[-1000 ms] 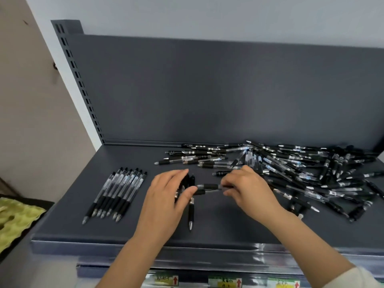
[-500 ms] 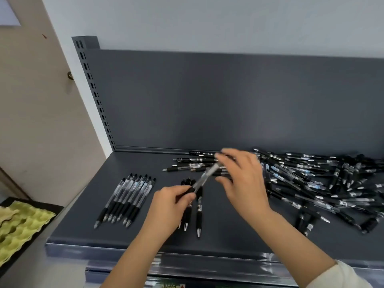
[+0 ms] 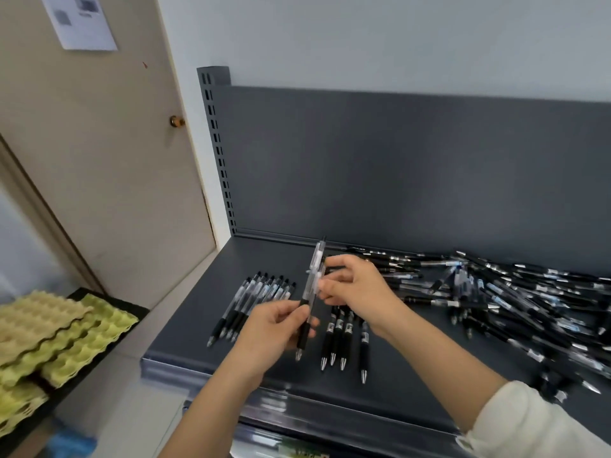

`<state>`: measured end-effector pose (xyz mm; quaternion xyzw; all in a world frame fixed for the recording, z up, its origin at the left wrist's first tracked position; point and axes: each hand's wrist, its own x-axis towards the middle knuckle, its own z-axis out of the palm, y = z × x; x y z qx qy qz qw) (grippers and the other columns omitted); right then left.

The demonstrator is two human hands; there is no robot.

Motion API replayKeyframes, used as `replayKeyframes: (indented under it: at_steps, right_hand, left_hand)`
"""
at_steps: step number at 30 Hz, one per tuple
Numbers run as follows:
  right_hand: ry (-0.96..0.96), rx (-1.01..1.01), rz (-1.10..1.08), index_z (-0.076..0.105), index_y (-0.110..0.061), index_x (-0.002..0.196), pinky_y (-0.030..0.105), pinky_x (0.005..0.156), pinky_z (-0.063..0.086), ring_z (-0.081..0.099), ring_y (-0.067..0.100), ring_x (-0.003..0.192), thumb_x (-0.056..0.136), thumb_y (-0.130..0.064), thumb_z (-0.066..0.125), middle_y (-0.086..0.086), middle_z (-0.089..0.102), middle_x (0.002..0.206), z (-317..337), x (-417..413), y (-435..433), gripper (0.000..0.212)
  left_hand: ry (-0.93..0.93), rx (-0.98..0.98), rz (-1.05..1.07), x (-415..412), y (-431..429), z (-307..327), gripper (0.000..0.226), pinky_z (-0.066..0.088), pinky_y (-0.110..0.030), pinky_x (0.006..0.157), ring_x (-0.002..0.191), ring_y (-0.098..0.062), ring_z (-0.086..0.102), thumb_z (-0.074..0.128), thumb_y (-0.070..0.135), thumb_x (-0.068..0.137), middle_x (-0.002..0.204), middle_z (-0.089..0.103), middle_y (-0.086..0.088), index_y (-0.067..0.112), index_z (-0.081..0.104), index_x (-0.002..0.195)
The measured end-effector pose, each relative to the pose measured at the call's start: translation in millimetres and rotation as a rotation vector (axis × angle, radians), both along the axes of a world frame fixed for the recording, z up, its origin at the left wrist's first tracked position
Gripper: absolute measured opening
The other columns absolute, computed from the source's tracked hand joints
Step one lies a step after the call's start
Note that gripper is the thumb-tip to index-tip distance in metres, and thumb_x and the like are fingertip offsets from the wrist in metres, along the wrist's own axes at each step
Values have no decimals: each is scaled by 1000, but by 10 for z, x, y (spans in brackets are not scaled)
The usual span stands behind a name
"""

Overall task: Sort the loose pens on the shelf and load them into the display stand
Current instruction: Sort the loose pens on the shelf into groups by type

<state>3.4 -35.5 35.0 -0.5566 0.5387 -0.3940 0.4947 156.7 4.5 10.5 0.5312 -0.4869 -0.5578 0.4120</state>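
Dark grey metal shelf (image 3: pixel 413 375) with a matching back panel (image 3: pixel 396 166) carries the pens. One clear-barrelled pen (image 3: pixel 312 285) is held above it near the middle of the view, almost upright, tip towards six o'clock and clip end towards twelve. The left hand (image 3: pixel 271 328) pinches its black grip between thumb and fingers; the right hand (image 3: pixel 360 292) pinches the clear barrel higher up, its other fingers curled. At eight o'clock from the pen a tidy row of clear-barrelled pens (image 3: pixel 251 302) lies side by side on the shelf. At five o'clock lie four black pens (image 3: pixel 340 338), tips towards the front edge. At three o'clock sprawls a loose heap of pens (image 3: pixel 515 299). Farther out at eight o'clock are stacked egg trays (image 3: pixel 66 338), and at ten o'clock a beige door (image 3: pixel 109 160).
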Motion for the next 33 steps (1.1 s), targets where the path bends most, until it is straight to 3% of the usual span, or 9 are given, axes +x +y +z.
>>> replayKeyframes:
  at_steps: [5, 8, 10, 15, 18, 20, 23, 27, 33]
  right_hand:
    - [-91, 67, -50, 52, -11, 110, 28, 69, 58, 65, 18, 73, 83, -2, 65, 12, 64, 89, 10, 270, -171, 31]
    - [-63, 103, -78, 53, -7, 114, 27, 66, 58, 65, 19, 74, 82, -2, 66, 12, 64, 90, -62, 435, -269, 35]
    - [-21, 88, -84, 54, -5, 119, 25, 63, 56, 65, 16, 73, 84, -5, 65, 7, 64, 84, -137, 523, -332, 37]
    - [424, -128, -39, 56, -14, 124, 22, 78, 45, 57, 11, 86, 89, -20, 60, -7, 62, 94, -251, 436, -378, 36]
    - [541, -171, -31, 59, -16, 121, 19, 81, 44, 58, 10, 93, 90, -18, 60, -3, 62, 109, -311, 270, -342, 32]
    - [586, -199, -42, 61, -17, 119, 20, 83, 45, 58, 10, 94, 90, -17, 59, -3, 61, 110, -326, 150, -301, 29]
    - [632, -246, -53, 61, -16, 118, 19, 84, 45, 57, 8, 93, 90, -16, 59, -4, 59, 110, -338, -34, -239, 29]
    - [746, -320, -87, 62, -14, 119, 22, 90, 44, 55, 12, 102, 90, -14, 58, -1, 58, 116, -396, -362, -141, 29]
    - [991, -360, -179, 61, -14, 122, 22, 93, 36, 48, 19, 114, 91, -14, 57, 1, 58, 119, -458, -969, 38, 31]
  left_hand:
    - [-104, -39, 96, 257, 5, -45, 12, 52, -18, 59, 60, -5, 62, 62, 14, 89, 69, 70, 1, 15, 72, 83]
    - [-412, -176, 170, 393, -51, -121, 7, 50, -22, 59, 54, -7, 59, 69, 22, 84, 63, 69, 4, 19, 74, 79]
    - [-601, -281, 197, 448, -96, -152, 13, 53, -28, 62, 60, -12, 63, 68, 24, 84, 65, 69, 2, 14, 73, 77]
    - [-990, -387, 242, 508, -208, -272, 21, 51, -33, 61, 67, -18, 58, 55, 25, 93, 77, 62, -1, 11, 69, 84]
    - [-1161, -359, 268, 490, -221, -343, 23, 41, -28, 55, 74, -16, 53, 51, 32, 94, 88, 58, 2, 17, 69, 91]
    - [-1273, -409, 257, 476, -224, -396, 21, 36, -28, 50, 75, -19, 54, 60, 33, 90, 83, 56, 0, 16, 71, 84]
    - [-1367, -527, 180, 462, -237, -484, 22, 34, -27, 41, 59, -26, 53, 81, 29, 69, 69, 54, -6, 11, 70, 66]
    - [-1366, -590, 150, 388, -222, -535, 31, 45, -33, 45, 62, -29, 55, 82, 30, 67, 76, 56, -8, 12, 74, 90]
    - [-1319, -606, 166, 317, -211, -564, 23, 50, -36, 48, 67, -32, 56, 83, 21, 67, 81, 57, -9, 11, 76, 86]
